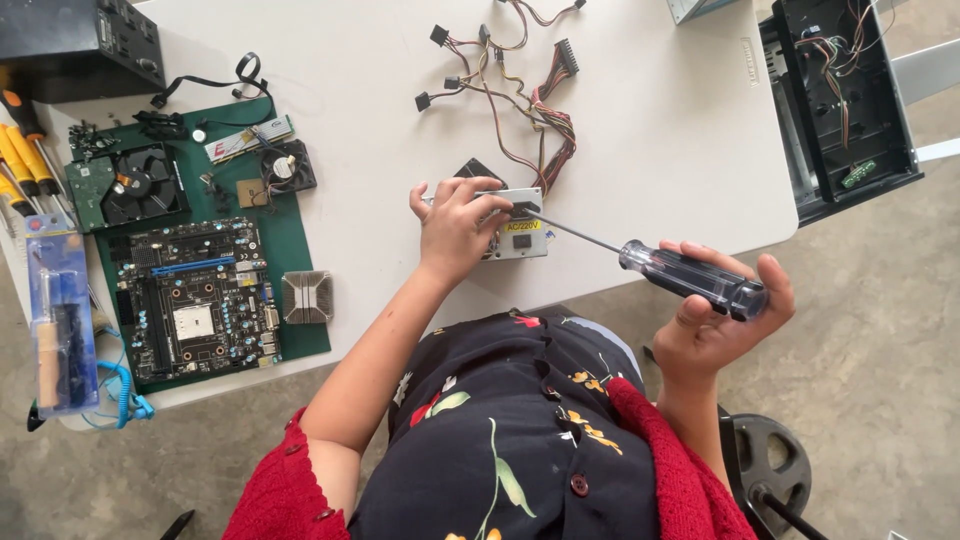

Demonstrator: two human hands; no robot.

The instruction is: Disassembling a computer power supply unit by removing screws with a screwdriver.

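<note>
White table (640, 120), rounded at the corners, filling the upper middle of the view under soft, even daylight. Below and to the right of the table, bare mottled concrete floor (880, 330), grey-brown and stained. Just beside the table's right edge, an open black computer case (850, 100) lying on its side. On the table's left part, a green mat (290, 250). Below the table's right corner, down on the floor, a dark round wheel-like base (765, 462).

Bright, even daylight, soft faint shadows, sharp focus throughout, slight wide-angle bending toward the edges.
</note>
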